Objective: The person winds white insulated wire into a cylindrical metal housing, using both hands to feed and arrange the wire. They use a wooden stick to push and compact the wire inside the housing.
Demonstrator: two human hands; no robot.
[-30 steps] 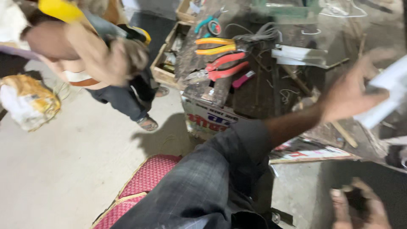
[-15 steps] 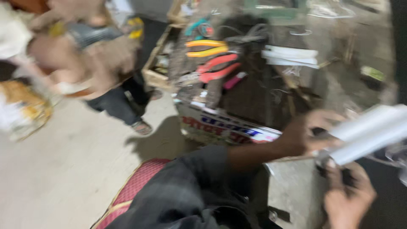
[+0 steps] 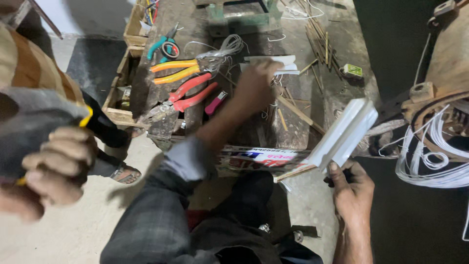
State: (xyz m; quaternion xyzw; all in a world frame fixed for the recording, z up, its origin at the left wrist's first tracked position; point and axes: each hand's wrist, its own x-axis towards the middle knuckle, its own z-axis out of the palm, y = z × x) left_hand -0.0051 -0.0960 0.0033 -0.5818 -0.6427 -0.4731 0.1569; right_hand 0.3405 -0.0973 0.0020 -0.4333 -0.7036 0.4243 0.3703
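Note:
My left hand (image 3: 255, 84) reaches over a worn wooden workbench (image 3: 293, 132). Its fingers curl onto a small stack of white folded sheets (image 3: 282, 64). My right hand (image 3: 350, 187) is low at the right and grips the bottom end of a long white folded sheet (image 3: 346, 133), which tilts up to the right. My grey checked sleeve (image 3: 161, 215) crosses the lower middle.
Orange-handled pliers (image 3: 173, 71), red-handled pliers (image 3: 191, 93), teal pliers (image 3: 159, 45) and a pink-handled tool (image 3: 215, 102) lie on the bench's left part. Thin wooden sticks (image 3: 317, 41) lie further back. White wire loops (image 3: 432, 164) hang from a rusty winding at right. Another person's hand (image 3: 56, 171) grips a grey tool at left.
The view has steadied. My left hand let go of the long white sheet and moved up to the stack on the bench. My right hand now holds the sheet alone.

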